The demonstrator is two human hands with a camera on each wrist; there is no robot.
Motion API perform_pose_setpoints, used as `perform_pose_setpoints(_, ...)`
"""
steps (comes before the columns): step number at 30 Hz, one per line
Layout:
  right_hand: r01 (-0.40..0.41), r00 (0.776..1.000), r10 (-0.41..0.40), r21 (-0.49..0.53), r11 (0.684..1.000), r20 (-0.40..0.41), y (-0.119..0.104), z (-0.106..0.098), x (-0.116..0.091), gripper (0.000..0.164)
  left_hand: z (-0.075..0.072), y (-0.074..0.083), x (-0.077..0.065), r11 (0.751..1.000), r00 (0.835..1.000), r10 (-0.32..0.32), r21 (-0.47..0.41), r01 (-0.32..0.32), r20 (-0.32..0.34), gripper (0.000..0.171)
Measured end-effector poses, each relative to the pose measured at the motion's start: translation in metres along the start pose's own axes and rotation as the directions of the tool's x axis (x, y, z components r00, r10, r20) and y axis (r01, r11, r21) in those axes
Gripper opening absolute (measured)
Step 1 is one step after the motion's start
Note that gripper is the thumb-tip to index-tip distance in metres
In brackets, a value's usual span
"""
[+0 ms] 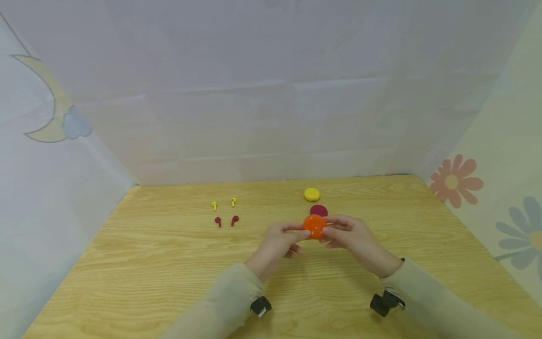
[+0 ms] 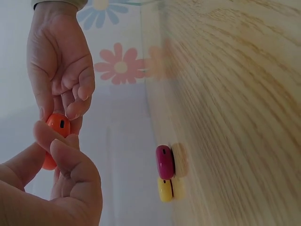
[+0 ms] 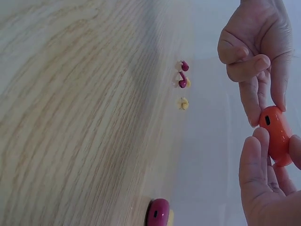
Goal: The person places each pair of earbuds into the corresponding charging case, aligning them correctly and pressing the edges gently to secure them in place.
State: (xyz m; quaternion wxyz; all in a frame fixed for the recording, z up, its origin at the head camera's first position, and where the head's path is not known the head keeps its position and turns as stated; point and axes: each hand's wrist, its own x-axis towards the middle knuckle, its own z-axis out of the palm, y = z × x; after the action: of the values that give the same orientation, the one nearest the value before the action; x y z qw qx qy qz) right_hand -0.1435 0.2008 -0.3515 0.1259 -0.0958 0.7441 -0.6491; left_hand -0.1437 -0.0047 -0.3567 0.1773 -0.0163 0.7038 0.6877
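A glossy orange earbud case (image 1: 315, 227), rounded and closed, is held up over the table between both hands. My left hand (image 1: 277, 242) pinches its left side with thumb and fingertips. From the right, my right hand (image 1: 353, 238) grips the opposite side, thumb on the near face. A small dark port shows on the edge of the orange case (image 2: 59, 123) in both wrist views. Just beyond it on the table lies a dark red case (image 1: 319, 210), partly covered by the orange one in the head view. Farther back sits a yellow case (image 1: 312, 194).
To the left on the wooden table (image 1: 169, 263) lie two yellow earbuds, one (image 1: 214, 205) beside the other (image 1: 234, 202). Nearer are two dark red earbuds, left (image 1: 218, 221) and right (image 1: 235, 220). A pale wall sheet (image 1: 271, 127) rises behind the table.
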Motion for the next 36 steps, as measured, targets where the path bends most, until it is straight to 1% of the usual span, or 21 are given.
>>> perform_pose_setpoints(4,-0.019,1.0,0.019,-0.02,1.0,0.001,0.001,-0.007,-0.002,0.049,0.007,-0.001,0.001,1.0,1.0,-0.001,-0.003,0.001,0.003,0.031)
perform_pose_setpoints(11,-0.037,0.999,0.037,-0.04,0.999,-0.001,0.002,-0.015,-0.005,0.05,0.017,-0.003,0.004,0.999,1.0,-0.011,-0.04,0.011,0.012,0.029)
perform_pose_setpoints(14,-0.044,0.999,0.044,-0.044,0.998,-0.005,0.002,-0.019,-0.006,0.05,0.022,-0.005,0.005,0.999,1.0,-0.006,-0.051,0.006,0.012,0.028)
perform_pose_setpoints(21,-0.05,0.999,0.05,-0.043,0.998,-0.01,0.006,-0.027,-0.007,0.051,0.035,-0.008,0.007,0.996,0.999,0.021,-0.092,-0.024,-0.034,0.027)
perform_pose_setpoints(29,-0.074,0.997,0.072,-0.051,0.996,-0.025,0.009,-0.037,-0.01,0.051,0.047,-0.009,0.014,0.994,0.999,-0.019,-0.113,0.015,-0.032,0.027)
perform_pose_setpoints(36,-0.085,0.996,0.084,-0.03,0.996,-0.025,0.01,-0.045,-0.013,0.051,0.057,-0.011,0.02,0.992,0.999,-0.029,-0.123,0.027,-0.018,0.028)
